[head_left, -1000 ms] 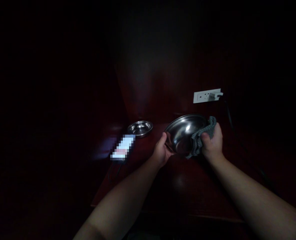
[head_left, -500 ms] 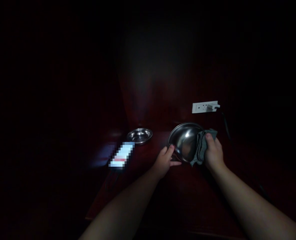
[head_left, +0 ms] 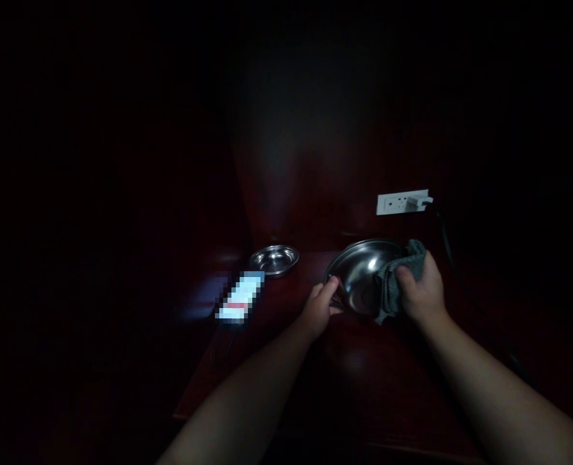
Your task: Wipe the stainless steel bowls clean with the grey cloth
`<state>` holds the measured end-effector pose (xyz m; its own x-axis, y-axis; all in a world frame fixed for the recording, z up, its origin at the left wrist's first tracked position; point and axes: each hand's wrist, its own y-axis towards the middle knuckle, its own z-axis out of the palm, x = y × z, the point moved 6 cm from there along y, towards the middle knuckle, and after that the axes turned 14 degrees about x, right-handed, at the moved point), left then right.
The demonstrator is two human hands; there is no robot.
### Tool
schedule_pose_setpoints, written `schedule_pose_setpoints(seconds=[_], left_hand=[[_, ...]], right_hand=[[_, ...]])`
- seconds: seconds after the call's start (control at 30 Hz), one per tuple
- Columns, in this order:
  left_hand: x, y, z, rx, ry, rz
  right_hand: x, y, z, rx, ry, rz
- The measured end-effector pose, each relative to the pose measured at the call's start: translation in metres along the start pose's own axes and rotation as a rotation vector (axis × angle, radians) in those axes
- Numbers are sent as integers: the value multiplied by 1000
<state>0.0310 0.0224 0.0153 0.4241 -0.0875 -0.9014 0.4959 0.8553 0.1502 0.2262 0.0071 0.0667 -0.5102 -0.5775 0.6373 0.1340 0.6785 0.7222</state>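
A shiny metal bowl (head_left: 361,274) is tilted so that its rounded side faces me, above the dark red tabletop. My left hand (head_left: 319,310) grips its left rim, thumb on the near side and fingers behind. On the right, my right hand (head_left: 422,289) is closed around a grey-green cloth (head_left: 390,284), which lies against the bowl's right side. Part of the cloth bunches up past the thumb. The bowl's far side is hidden.
A smaller shallow metal bowl (head_left: 275,260) sits left of my hands on the dark red table (head_left: 286,349). In front of it is a phone (head_left: 240,298) with a lit, blurred screen. A white wall socket (head_left: 402,202) holds a plug with a dark cord. Surroundings are very dark.
My right hand and the cloth have shifted slightly right, and the cloth has folded differently. The bowl has tilted a little; my left hand keeps its hold. The view has turned slightly.
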Motion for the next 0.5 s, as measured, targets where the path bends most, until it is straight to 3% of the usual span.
schedule_pose_setpoints(seconds=[0.13, 0.27, 0.5], left_hand=[[-7, 0, -7, -108, 108, 35], [-10, 1, -8, -70, 105, 57], [-2, 0, -3, -2, 77, -33]], right_hand=[[9, 0, 3, 49, -68, -21], [17, 0, 4, 97, -98, -77], [18, -1, 5, 111, -62, -99]])
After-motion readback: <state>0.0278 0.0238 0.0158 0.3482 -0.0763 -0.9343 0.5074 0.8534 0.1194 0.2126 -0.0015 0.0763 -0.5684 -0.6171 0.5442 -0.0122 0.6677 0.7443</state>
